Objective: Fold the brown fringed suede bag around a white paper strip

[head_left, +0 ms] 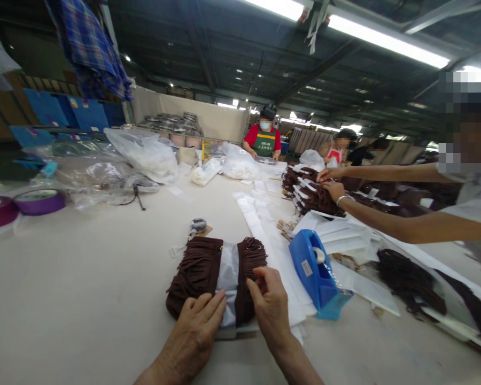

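A brown fringed bag (pixel 198 272) lies on the white table (pixel 84 278) in front of me, with a band of white paper (pixel 228 272) wrapped round its middle. My left hand (pixel 194 331) lies flat on the near edge of the bag, its fingers stretched onto the paper band. My right hand (pixel 270 305) rests on the bag's right side, fingers curled and pinching the fringe near the band. A blue tape dispenser (pixel 316 275) stands just right of my right hand.
White paper sheets (pixel 264 214) lie past the bag. On the right a co-worker's arms (pixel 385 214) reach over a pile of brown bags (pixel 316 195). Purple tape rolls (pixel 40 200) and clear plastic bags (pixel 144 152) sit at the left. More people work at the far end.
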A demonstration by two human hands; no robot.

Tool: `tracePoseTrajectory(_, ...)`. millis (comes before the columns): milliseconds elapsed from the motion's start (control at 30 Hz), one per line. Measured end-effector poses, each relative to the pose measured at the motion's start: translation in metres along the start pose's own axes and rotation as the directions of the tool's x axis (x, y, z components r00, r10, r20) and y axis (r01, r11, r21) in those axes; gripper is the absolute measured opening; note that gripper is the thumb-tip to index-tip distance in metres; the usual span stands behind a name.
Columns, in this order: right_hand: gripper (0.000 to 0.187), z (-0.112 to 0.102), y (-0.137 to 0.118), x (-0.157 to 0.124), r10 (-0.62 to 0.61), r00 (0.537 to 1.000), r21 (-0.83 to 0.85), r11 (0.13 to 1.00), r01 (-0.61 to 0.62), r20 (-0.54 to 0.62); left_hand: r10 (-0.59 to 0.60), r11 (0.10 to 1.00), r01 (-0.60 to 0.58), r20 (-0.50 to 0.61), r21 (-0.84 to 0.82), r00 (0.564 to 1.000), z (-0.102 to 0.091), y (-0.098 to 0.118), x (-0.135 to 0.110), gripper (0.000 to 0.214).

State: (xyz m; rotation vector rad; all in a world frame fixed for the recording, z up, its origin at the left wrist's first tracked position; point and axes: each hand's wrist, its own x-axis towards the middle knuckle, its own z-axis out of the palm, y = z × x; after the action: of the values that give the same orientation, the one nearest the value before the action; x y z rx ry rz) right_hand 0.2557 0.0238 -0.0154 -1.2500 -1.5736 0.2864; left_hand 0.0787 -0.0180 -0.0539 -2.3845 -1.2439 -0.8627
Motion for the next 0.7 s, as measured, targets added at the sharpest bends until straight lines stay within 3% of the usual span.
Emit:
tracePoseTrajectory(67, 0.014, -0.040, 0.012, 0.010, -0.039, 0.992, -0.071, 0.997, 0.030, -0.117, 0.017, 1.000, -0.016, -0.031, 0.017, 0.999, -0.001, -0.003, -0.002, 0.049)
tracePoseTrajectory(133, 0.022, -0.086, 0.030, 0.024, -0.009, 0.971, -0.188, 0.981, -0.037, -0.239, 0.085, 0.996, -0.085, 0.020, 0.041, 0.996, 0.001, -0.007, -0.005, 0.050)
tracePoseTrajectory(200, 0.025, -0.129, 0.050, 0.037, 0.164, 0.937, -0.235, 0.941, -0.242, -0.308, 0.096, 0.994, -0.095, -0.007, 0.046, 0.995, 0.007, -0.011, -0.009, 0.052)
tracePoseTrajectory(300, 0.027, -0.165, 0.075, 0.049, 0.433, 0.867, -0.184, 0.857, -0.481, -0.248, 0.048, 0.998, -0.047, -0.038, 0.035, 0.998, 0.016, -0.013, -0.013, 0.054)
tracePoseTrajectory(367, 0.032, -0.168, 0.086, 0.050, 0.509, 0.846, -0.127, 0.840, -0.528, -0.158, 0.030, 0.999, -0.030, -0.030, 0.023, 0.999, 0.020, -0.012, -0.016, 0.055)
tracePoseTrajectory(500, 0.031, -0.152, 0.089, 0.048, 0.609, 0.790, 0.035, 0.793, -0.608, -0.072, 0.008, 1.000, -0.008, -0.033, 0.002, 0.999, 0.021, -0.013, -0.017, 0.055)
tracePoseTrajectory(600, 0.031, -0.146, 0.085, 0.048, 0.628, 0.771, 0.145, 0.776, -0.613, -0.105, 0.014, 1.000, -0.014, -0.043, 0.001, 0.999, 0.019, -0.014, -0.016, 0.056)
tracePoseTrajectory(700, 0.032, -0.153, 0.078, 0.036, 0.582, 0.790, 0.206, 0.811, -0.548, -0.193, 0.006, 1.000, -0.005, -0.026, 0.009, 1.000, 0.017, -0.014, -0.015, 0.060)
